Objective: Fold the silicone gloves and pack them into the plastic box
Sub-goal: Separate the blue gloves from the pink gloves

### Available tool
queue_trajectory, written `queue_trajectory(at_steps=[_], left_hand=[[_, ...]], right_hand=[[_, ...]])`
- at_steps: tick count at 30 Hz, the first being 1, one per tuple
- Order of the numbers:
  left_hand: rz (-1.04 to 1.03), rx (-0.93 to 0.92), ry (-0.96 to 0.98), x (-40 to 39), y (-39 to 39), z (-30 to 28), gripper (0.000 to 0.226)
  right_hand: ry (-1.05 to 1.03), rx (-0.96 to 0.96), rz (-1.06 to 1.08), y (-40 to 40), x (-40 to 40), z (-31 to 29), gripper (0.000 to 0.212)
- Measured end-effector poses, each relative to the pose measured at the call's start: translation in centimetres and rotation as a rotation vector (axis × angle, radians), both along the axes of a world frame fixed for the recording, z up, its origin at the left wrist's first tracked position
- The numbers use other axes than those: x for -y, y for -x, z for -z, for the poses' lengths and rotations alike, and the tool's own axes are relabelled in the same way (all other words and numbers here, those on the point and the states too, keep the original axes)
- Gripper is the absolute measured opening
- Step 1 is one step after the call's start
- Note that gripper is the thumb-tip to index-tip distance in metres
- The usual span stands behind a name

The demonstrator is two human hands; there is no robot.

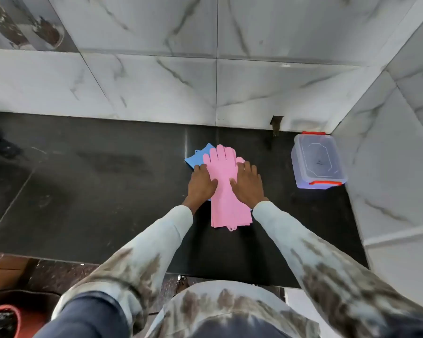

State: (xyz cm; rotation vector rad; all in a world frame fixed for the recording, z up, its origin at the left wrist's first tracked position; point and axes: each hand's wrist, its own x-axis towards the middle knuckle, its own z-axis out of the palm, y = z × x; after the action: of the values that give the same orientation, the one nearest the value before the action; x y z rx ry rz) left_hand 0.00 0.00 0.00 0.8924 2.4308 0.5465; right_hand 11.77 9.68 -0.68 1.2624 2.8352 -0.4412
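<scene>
- A dark stone counter [108, 191] runs from the left edge to the right-hand wall, backed by white marble-look wall tiles [156, 81].
- A blue glove [197, 156] lies near the back edge of the counter, mostly covered; only its upper left part shows from under the pink ones.
- The left hand [202, 182] lies flat, fingers straight and pointing toward the back wall. Its grip is open, palm pressing on the left edge of the pink gloves, with the fingertips reaching onto the blue glove; it holds nothing.
- The pink gloves [224, 191] lie stacked flat on the counter between the two hands, fingers toward the back edge and cuffs toward the front edge. They are unfolded and rest on top of the blue glove.
- The right hand [248, 185] also lies flat, fingers spread and straight. Its grip is open, pressing down on the right side of the pink gloves without curling round them.
- Pale mottled sleeves [291, 230] cover both arms down to the wrists.
- A clear plastic box [316, 161] with red clasps stands in the back right corner of the counter, just beside the right-hand wall, lid on, well apart from the gloves.
</scene>
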Motion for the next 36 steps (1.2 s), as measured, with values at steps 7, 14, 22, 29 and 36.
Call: queue_trajectory(at_steps=[7, 14, 22, 29, 36], left_hand=[[-0.175, 0.145, -0.034, -1.8, 0.8, -0.8, 0.066], [-0.290, 0.323, -0.172, -3.1, 1.0, -0.3, 0.053], [-0.214, 0.562, -0.447, -4.6, 0.8, -1.4, 0.029], [-0.188, 0.284, -0.294, -3.9, 0.6, -0.2, 0.044], [-0.273, 0.228, -0.042, -2.6, 1.4, 0.8, 0.036]], right_hand=[[0.144, 0.023, 0.065, 1.0, -0.5, 0.2, 0.061], [0.224, 0.010, 0.075, 1.3, -0.6, 0.5, 0.072], [0.526, -0.222, 0.131, 1.2, -0.9, 0.4, 0.076], [0.533, -0.308, 0.192, 0.4, -2.2, 0.2, 0.057], [0.393, -0.150, 0.208, 0.9, -0.5, 0.9, 0.071]])
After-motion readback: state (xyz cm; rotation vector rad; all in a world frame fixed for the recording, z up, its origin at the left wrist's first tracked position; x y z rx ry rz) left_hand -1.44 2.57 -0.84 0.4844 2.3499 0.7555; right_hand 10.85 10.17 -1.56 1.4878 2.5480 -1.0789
